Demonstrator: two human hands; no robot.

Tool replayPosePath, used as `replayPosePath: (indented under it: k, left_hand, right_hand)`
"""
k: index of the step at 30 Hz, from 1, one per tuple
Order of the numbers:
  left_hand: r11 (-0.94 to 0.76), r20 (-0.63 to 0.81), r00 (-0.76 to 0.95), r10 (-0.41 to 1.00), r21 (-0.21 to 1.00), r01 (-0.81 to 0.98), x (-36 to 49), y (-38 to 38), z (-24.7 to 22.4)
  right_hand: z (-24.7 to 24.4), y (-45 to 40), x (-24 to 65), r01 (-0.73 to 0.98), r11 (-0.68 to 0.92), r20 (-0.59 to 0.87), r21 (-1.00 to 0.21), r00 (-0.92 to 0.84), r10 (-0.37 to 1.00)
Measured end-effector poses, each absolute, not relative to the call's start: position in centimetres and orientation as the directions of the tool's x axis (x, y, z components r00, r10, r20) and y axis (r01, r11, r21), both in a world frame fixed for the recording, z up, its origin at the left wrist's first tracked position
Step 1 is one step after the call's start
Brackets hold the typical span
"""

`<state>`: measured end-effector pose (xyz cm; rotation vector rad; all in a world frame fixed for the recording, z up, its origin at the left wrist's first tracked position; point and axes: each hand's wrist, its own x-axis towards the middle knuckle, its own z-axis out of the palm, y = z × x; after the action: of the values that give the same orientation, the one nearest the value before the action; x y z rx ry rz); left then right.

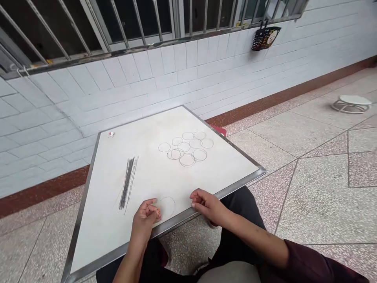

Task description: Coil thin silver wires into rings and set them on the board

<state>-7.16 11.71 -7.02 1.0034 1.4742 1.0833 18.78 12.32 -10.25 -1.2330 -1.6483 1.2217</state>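
Near the front edge of the white table (118,243), my left hand (147,214) pinches a thin wire ring (174,205) between thumb and fingers. The ring's loop reaches out to the right of that hand, just above the tabletop. To the right of the loop, apart from it, my right hand (206,203) hovers by the metal edge with thumb and fingers curled close together. Anything between them is too thin to make out. Left of my left hand lies a bundle of straight dark wires (127,184). Farther back, several wire rings (194,158) lie spread out, some overlapping.
A small red-and-white object (111,134) sits at the table's far left corner. Behind the table stands a white tiled wall (165,84) with barred windows (138,23). A dark basket (265,38) hangs there, and a low white stool (353,100) is on the floor at right.
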Motion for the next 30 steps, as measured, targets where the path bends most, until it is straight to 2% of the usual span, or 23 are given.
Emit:
replayPosePath:
  k: [6, 11, 22, 30]
  left_hand:
    - [0.188, -0.181, -0.055, 0.982, 0.903, 0.385, -6.6, 21.7, -6.5]
    - [0.167, -0.156, -0.069, 0.985, 0.805, 0.570, -6.2, 28.1, -6.0]
    - [0.076, -0.034, -0.071, 0.997, 0.665, 0.743, -6.0, 36.9, -5.5]
    - [-0.037, 0.021, 0.031, 0.999, 0.604, 0.796, -5.8, 39.0, -6.4]
  right_hand:
    - [-11.1, 15.9, 24.0, 0.436, 0.134, 0.088, -0.890, -0.125, 0.988]
    - [-12.0, 18.2, 25.8, 0.467, 0.128, 0.105, -0.875, -0.074, 0.992]
    - [-12.5, 18.0, 25.9, 0.498, 0.112, 0.107, -0.860, -0.040, 0.993]
    - [-13.1, 18.0, 26.0, 0.516, 0.111, 0.102, -0.850, -0.046, 0.994]
